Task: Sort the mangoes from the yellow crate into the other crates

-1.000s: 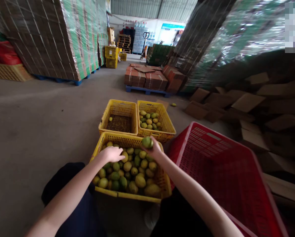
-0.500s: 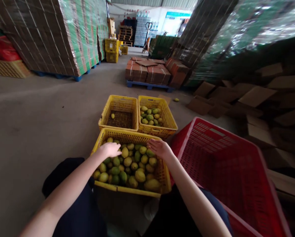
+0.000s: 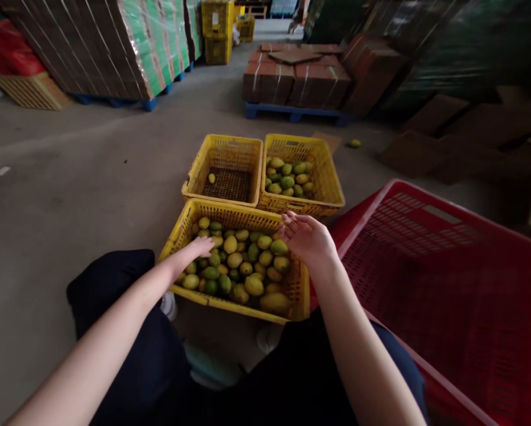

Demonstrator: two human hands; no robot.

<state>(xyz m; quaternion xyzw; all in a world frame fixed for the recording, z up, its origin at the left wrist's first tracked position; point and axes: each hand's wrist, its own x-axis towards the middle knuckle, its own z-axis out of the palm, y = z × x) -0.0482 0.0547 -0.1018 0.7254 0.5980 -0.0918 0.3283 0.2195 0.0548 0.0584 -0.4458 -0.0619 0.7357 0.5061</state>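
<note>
A yellow plastic crate (image 3: 229,302) full of yellow and green lemons (image 3: 234,260) stands in front of my knees. My left hand (image 3: 202,246) reaches over its left part, fingers stretched toward the lemons; whether the fingertips touch one I cannot tell. Above the crate's right rim is my right hand (image 3: 310,238), its palm turned up and inward, fingers apart, nothing in it. Behind this crate stand two more yellow crates. The left crate (image 3: 198,171) has a single lemon (image 3: 211,178) inside, and the right crate (image 3: 330,177) holds several lemons.
A large red crate (image 3: 393,201) stands tilted at my right. Brown cartons (image 3: 316,83) rest on a blue pallet (image 3: 294,112) ahead. A loose lemon (image 3: 354,144) lies on the floor. Flattened cardboard (image 3: 438,148) is heaped to the right, wrapped stacks (image 3: 145,47) at the left.
The view has tipped downward, so the crates appear higher. My right hand has lifted and turned its palm up more. My left hand has shifted slightly left over the lemons.
</note>
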